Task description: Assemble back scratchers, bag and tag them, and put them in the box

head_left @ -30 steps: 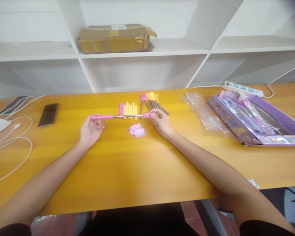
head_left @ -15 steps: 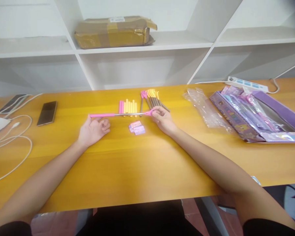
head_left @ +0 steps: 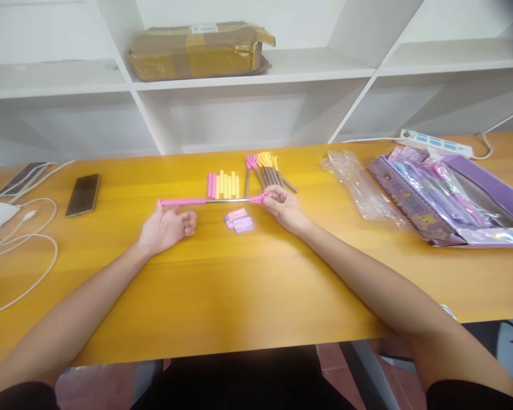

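Observation:
A back scratcher with a pink handle (head_left: pixel 183 202), a thin metal shaft and a pink claw head (head_left: pixel 259 198) lies level across both hands, above the table. My right hand (head_left: pixel 284 208) pinches the claw head between thumb and fingers. At the handle's far end, my left hand (head_left: pixel 165 228) has its thumb against the tip, with the other fingers curled below. Behind the shaft lie several pink and yellow tubes (head_left: pixel 223 185). Beside them are several back scratcher heads on dark rods, some pink (head_left: pixel 251 162), others yellow (head_left: pixel 267 160). Small pink and purple cards (head_left: pixel 241 221) rest below the shaft.
A purple display box (head_left: pixel 419 199) with wrapped items stands at the right, beside clear plastic bags (head_left: pixel 353 188). A power strip (head_left: pixel 436 142) lies behind it. On the left are a phone (head_left: pixel 83 195) and white cables (head_left: pixel 47 233). A taped carton (head_left: pixel 199 51) sits on the shelf.
My left hand has moved slightly right with the pink handle, and the visible metal shaft is a little shorter. My right hand stays on the claw head. The view has shifted slightly.

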`<move>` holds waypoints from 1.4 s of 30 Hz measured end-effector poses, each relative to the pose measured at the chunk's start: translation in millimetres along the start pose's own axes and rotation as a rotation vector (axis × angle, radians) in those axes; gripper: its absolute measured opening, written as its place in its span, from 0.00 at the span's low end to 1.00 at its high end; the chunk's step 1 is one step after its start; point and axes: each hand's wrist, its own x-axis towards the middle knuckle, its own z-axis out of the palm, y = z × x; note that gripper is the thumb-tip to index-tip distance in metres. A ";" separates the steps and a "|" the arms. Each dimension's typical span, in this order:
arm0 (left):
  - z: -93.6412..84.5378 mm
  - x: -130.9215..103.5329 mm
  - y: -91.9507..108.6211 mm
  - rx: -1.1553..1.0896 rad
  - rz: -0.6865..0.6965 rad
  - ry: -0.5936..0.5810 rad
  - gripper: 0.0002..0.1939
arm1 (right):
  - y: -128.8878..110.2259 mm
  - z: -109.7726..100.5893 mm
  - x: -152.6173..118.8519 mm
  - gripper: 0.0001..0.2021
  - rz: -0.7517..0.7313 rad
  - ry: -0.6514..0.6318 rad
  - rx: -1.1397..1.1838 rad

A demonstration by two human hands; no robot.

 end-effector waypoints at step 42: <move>-0.9 3.8 -5.1 -0.191 0.009 0.015 0.22 | 2.7 24.6 -20.2 0.26 0.058 -0.133 -0.040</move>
